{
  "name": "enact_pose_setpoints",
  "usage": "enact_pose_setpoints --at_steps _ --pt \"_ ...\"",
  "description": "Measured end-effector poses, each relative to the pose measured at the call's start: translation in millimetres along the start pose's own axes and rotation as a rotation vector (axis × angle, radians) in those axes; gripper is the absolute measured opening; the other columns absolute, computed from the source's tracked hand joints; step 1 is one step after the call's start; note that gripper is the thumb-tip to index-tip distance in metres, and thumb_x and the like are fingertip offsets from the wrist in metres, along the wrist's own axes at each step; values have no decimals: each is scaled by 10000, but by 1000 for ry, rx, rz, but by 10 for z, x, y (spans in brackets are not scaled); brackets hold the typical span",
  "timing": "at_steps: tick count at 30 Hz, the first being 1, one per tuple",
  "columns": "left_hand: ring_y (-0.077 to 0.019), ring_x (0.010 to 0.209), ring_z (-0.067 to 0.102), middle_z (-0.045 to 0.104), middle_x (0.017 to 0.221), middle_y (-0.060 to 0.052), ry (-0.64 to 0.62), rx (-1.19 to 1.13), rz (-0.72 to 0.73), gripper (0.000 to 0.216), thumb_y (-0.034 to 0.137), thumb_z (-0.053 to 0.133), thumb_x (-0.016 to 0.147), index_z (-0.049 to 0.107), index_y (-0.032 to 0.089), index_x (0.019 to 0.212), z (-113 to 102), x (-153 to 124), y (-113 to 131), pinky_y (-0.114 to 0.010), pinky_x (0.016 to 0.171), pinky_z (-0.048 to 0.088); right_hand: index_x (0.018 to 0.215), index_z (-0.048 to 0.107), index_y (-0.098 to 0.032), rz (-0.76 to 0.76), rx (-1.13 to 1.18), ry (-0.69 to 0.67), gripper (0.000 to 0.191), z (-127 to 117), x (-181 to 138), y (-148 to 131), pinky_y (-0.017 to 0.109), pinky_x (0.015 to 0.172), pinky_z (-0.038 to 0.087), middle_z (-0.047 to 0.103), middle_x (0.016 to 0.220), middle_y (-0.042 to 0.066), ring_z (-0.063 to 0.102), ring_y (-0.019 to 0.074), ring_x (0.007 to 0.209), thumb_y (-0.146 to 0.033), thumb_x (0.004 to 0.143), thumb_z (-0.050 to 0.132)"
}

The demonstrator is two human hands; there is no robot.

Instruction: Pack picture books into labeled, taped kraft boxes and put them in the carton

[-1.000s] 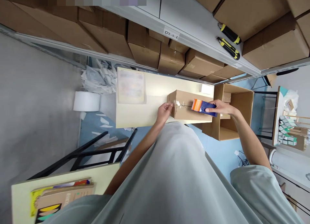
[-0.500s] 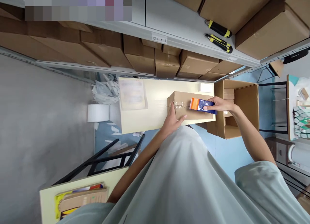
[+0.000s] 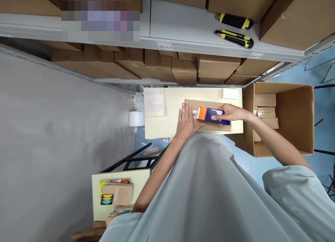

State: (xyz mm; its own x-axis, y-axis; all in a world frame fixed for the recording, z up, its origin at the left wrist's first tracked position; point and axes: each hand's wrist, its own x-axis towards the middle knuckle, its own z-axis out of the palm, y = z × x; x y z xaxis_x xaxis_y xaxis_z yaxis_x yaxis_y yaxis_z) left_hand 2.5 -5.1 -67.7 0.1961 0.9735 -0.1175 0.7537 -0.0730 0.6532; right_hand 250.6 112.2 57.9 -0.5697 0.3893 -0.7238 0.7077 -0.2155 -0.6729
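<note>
A brown cardboard box [image 3: 211, 127] lies on the pale table [image 3: 172, 130] in front of me, with clear tape on its seam near the left end. My left hand [image 3: 186, 120] rests on the box's left end, palm down and fingers stretched out. In my right hand [image 3: 229, 112] is a blue tape dispenser [image 3: 213, 115] with an orange head, its fingers wrapped round the blue body. The dispenser lies along the box's top, orange head toward my left hand. Its contact with the seam is hidden underneath.
An open carton [image 3: 294, 119] holding several small boxes stands right of the table. Two utility knives [image 3: 234, 29] lie on the grey shelf [image 3: 180, 22] above. A white box [image 3: 230, 93] and papers in a sleeve [image 3: 154, 102] are on the table. Notebooks [image 3: 117, 193] lie at lower left.
The tape dispenser has moved left along the box, toward my left hand. My left hand has shifted from the box's end edge to lie flatter on top. The view has shifted.
</note>
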Motion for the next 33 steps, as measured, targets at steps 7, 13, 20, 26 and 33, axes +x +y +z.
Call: enact_pose_setpoints --at_steps 7,13,20,26,33 --pt "-413 1711 -19 61 1801 -332 -116 142 -88 1206 800 549 959 84 15 1747 137 73 -11 -661 1352 63 658 670 -233 -19 -310 108 626 -119 49 212 345 642 365 607 583 47 632 238 678 -835 782 787" --pt "-510 1678 143 172 1769 -381 -143 30 -368 1283 791 717 863 153 32 1730 492 -205 -172 -718 1311 187 672 646 -237 -45 -278 101 660 -494 -261 747 355 612 330 560 599 43 576 220 641 -875 835 696" --pt "-446 1700 -36 -8 1820 -300 -214 -22 45 1471 660 884 790 -109 170 1758 578 339 426 -658 1358 118 733 672 -230 7 -141 111 633 -645 -481 1064 336 640 362 653 671 45 602 217 686 -849 867 668" --pt "-438 1700 -54 -74 1839 -224 -366 5 267 1417 457 951 764 -14 243 1778 669 946 717 -645 1365 121 721 670 -219 99 -5 226 641 -634 -831 1255 335 635 375 701 701 49 593 200 653 -842 872 651" --pt "-463 1695 -80 -24 1832 -261 -562 193 678 1463 478 942 697 14 116 1769 769 1404 973 -636 1363 15 745 629 -228 126 -14 244 636 -494 -1081 1384 310 575 361 674 672 18 573 176 609 -850 880 616"
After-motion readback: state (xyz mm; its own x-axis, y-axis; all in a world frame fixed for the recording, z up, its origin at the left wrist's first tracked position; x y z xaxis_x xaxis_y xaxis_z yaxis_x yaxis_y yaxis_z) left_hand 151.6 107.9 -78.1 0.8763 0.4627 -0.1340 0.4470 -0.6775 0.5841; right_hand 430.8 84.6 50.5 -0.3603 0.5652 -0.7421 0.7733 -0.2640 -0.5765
